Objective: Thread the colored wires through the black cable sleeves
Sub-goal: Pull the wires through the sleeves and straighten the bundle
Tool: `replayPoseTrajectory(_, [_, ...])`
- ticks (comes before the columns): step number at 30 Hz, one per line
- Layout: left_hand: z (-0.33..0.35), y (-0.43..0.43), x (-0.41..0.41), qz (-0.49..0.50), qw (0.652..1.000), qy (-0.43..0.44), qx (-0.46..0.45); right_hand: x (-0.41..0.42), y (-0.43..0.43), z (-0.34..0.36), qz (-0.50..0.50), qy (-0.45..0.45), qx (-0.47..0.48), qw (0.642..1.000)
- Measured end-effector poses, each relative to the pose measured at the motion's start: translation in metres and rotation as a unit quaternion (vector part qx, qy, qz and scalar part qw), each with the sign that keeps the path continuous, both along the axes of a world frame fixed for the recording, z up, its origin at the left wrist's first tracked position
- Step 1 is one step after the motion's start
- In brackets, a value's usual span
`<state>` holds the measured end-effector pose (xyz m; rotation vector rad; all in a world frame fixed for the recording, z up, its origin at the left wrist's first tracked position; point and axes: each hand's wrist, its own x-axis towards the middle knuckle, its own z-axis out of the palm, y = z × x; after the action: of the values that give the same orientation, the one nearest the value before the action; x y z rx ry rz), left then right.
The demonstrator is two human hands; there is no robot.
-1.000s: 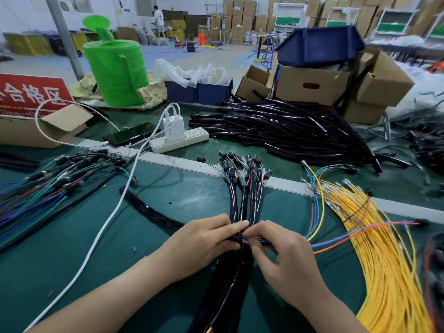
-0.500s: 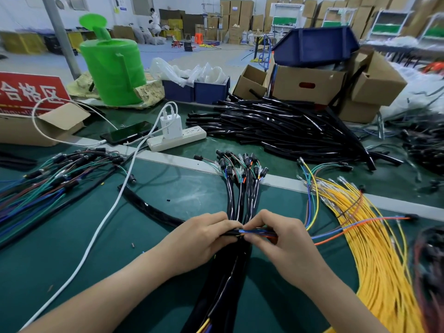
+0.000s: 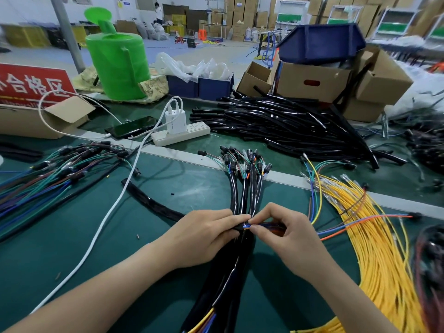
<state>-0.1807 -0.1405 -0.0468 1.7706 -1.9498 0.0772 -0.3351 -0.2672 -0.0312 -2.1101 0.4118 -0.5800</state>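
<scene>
My left hand (image 3: 204, 234) is curled round the end of a black cable sleeve (image 3: 238, 229), fingers over the top and thumb beneath, so only its mouth shows just past my fingertips. My right hand (image 3: 286, 234) pinches a few colored wires (image 3: 247, 226) between thumb and forefinger, right at that mouth, and the two hands almost touch. From under my right palm the blue and orange strands trail off to the right, across the heap of yellow wires (image 3: 374, 236) beyond that hand. Beneath both hands runs a bundle of sleeved harnesses (image 3: 242, 195), its connectors fanned out ahead of my knuckles. Well ahead of my right hand lies the pile of empty sleeves (image 3: 288, 126).
</scene>
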Motion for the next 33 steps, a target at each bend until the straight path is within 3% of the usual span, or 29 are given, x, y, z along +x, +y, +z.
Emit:
replayPoseTrajectory(5, [-0.005, 0.0, 0.001, 0.002, 1.0, 0.0, 0.004, -0.001, 0.0, 0.001, 0.001, 0.008, -0.001, 1.0])
replayPoseTrajectory(12, [-0.012, -0.004, 0.002, 0.025, 0.995, 0.096, 0.029, -0.001, 0.001, 0.002, 0.006, 0.0, 0.012, 1.0])
replayPoseTrajectory(22, [-0.013, -0.004, 0.004, 0.02, 0.992, 0.122, 0.025, 0.0, 0.001, 0.0, 0.003, -0.006, -0.01, 1.0])
replayPoseTrajectory(33, [-0.009, -0.003, -0.003, 0.066, 0.992, 0.096, -0.048, 0.001, -0.001, 0.001, 0.009, -0.041, 0.107, 0.993])
